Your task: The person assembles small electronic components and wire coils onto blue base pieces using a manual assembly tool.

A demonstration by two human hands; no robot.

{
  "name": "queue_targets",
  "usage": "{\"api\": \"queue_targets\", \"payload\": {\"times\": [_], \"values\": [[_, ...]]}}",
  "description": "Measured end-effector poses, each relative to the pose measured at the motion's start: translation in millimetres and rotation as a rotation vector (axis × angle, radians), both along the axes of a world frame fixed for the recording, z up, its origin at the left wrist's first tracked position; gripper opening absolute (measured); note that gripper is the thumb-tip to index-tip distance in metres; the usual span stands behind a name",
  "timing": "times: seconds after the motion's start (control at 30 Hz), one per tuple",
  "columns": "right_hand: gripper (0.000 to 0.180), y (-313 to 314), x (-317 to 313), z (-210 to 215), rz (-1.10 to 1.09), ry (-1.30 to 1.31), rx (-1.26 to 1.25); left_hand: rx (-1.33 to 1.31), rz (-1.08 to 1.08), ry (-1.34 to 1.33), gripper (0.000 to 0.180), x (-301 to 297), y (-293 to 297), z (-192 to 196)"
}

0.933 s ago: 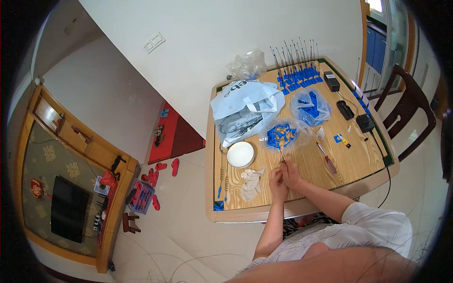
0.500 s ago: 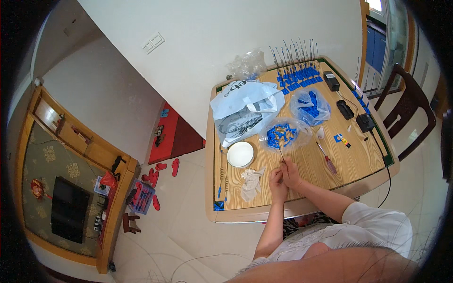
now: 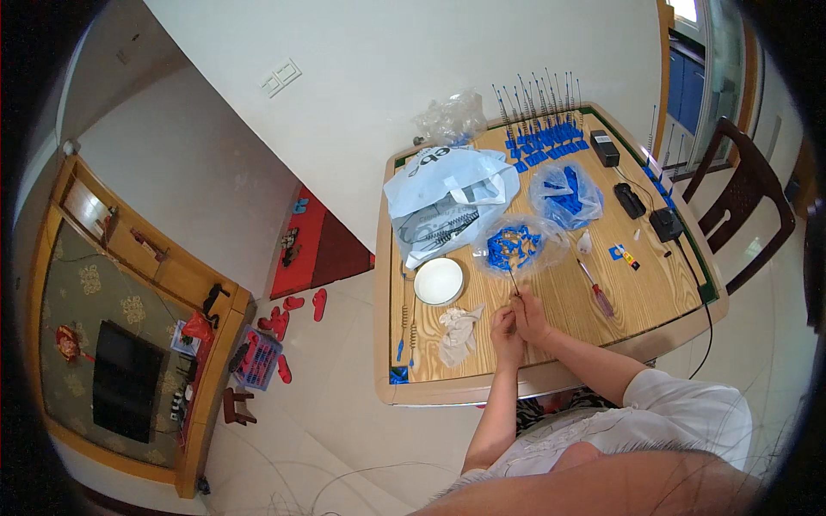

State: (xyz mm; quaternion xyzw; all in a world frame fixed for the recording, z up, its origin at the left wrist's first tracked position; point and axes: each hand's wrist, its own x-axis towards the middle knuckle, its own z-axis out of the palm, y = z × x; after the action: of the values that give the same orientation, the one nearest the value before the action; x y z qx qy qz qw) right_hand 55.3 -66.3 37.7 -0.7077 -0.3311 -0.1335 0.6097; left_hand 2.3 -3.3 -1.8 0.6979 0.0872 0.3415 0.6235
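Close together over the near part of the table, my left hand (image 3: 506,328) and my right hand (image 3: 533,318) are both closed, their fingers touching. A thin dark rod (image 3: 514,280) sticks up from between them, its upper end near the plastic bag of small blue and tan pieces (image 3: 514,247). My right fingers grip the rod; what the left fingers hold is hidden. A crumpled white tissue (image 3: 459,334) lies left of my hands, with a white bowl (image 3: 439,282) beyond it. On the right lies a screwdriver (image 3: 595,291) with a reddish clear handle.
Many spring-mounted rods on blue bases (image 3: 546,138) stand at the back of the wooden table (image 3: 551,378). A pale blue plastic bag (image 3: 447,202), a bag of blue pieces (image 3: 566,196) and black adapters (image 3: 665,224) with a cord lie around. A dark chair (image 3: 748,202) stands right.
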Motion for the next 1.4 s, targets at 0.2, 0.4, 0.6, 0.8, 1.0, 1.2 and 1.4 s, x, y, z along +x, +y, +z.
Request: {"api": "queue_targets", "payload": {"times": [0.2,0.4,0.6,0.8,1.0,1.2,1.4], "values": [[0.011,3,-2,-1,0.016,0.016,-0.003,0.029,0.003,0.005,0.017,0,8,-12],[0.013,1,-1,-2,0.005,0.024,-0.027,0.091,0.02,0.037,0.019,-2,5,-7],[0.013,0,2,-4,0.009,0.001,0.023,0.005,-0.008,0.043,0.019,-1,0,2],[0.011,1,0,0,0.027,-0.003,0.027,0.044,0.001,0.026,0.018,-1,3,-2],[0.011,3,-1,0,0.001,0.013,0.03,0.036,0.019,0.003,0.017,-1,3,-6],[0.012,2,-2,2,0.0,-0.015,0.019,0.061,0.021,0.026,0.018,-2,4,-3],[0.012,2,-2,0,0.011,-0.001,0.014,0.064,0.017,0.015,0.019,-1,5,-7]]}}
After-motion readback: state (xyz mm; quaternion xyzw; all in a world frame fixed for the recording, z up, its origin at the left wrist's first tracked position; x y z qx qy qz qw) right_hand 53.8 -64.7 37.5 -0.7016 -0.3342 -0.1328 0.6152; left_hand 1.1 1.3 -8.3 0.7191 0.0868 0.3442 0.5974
